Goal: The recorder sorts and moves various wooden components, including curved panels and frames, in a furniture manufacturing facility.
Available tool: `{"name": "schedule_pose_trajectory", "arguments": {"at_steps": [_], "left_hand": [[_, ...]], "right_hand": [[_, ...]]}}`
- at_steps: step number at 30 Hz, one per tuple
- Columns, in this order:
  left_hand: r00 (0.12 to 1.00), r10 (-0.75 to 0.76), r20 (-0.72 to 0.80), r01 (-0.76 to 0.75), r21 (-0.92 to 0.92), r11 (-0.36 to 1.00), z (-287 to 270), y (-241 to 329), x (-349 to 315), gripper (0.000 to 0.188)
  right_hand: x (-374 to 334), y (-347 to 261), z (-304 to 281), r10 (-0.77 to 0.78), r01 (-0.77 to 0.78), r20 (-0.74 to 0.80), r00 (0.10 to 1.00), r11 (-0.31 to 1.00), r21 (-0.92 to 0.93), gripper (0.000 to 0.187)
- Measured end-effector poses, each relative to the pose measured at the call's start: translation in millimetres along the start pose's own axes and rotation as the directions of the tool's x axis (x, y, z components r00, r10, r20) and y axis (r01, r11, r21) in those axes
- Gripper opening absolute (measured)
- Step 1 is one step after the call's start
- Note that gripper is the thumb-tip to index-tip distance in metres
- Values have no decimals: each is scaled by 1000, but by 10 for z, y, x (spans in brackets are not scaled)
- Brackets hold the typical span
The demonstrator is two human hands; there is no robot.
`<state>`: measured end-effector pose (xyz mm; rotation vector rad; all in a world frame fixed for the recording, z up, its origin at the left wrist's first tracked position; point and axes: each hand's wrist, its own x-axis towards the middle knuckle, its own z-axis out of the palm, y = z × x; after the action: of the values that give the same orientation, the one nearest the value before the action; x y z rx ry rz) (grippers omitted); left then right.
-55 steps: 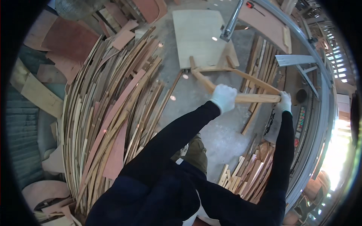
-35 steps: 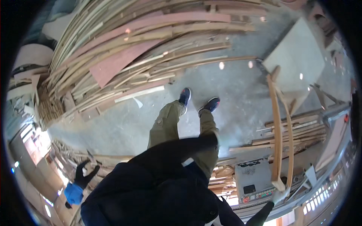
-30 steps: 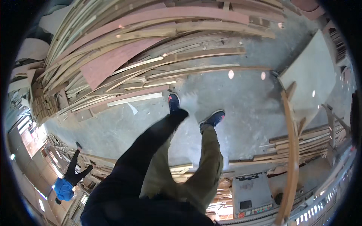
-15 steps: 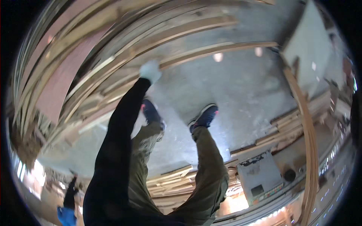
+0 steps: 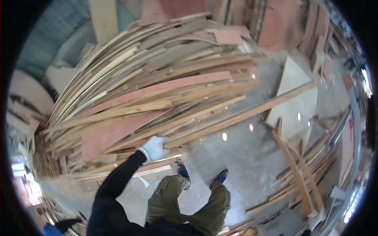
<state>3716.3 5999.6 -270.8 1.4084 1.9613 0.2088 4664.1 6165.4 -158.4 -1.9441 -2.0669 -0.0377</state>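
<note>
My left hand [image 5: 154, 148], in a pale glove, is closed round the near end of a long wooden plank [image 5: 236, 120]. The plank slants away to the right, its far end over a pale panel [image 5: 293, 94]. At the lower right, my right hand [image 5: 317, 220], also gloved and partly blurred, grips the near ends of two wooden strips [image 5: 296, 173]. They slope up and away toward the pale panel. Most of my right arm is out of view. Left of and beyond my left hand lies a big heap of wooden planks [image 5: 177, 70].
Reddish boards [image 5: 173, 87] lie among the heap, and more sheets [image 5: 279, 23] lean at the back. Another wood stack [image 5: 303, 177] lies at the right on the grey floor [image 5: 240, 165]. A co-worker in blue [image 5: 51, 229] is at the lower left.
My view has swung up and left, bringing more of the heap into sight. My left hand still holds the plank. My right hand has come into view at the strips' ends.
</note>
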Motion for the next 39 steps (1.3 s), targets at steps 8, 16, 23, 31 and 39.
{"name": "schedule_pose_trajectory", "arguments": {"at_steps": [8, 16, 23, 31, 39], "left_hand": [[932, -83, -352, 217, 362, 906, -2673, -128, -92, 55], [842, -114, -527, 289, 262, 921, -1208, 869, -738, 44], [889, -79, -452, 208, 243, 948, -423, 1023, -1065, 55], [858, 32, -512, 154, 317, 936, -69, 1095, -1449, 52], [941, -94, -326, 157, 173, 972, 520, 1396, -1977, 51]], "right_hand": [[371, 42, 32, -122, 232, 287, 950, 891, -389, 40], [99, -643, -409, -376, 369, 41, 926, 875, -312, 30], [297, 43, -306, -523, 459, -126, 843, 821, -338, 43], [379, -570, -385, -27, 112, 221, 975, 917, -383, 52], [-638, -4157, -1266, -750, 786, -239, 616, 568, 244, 73]]}}
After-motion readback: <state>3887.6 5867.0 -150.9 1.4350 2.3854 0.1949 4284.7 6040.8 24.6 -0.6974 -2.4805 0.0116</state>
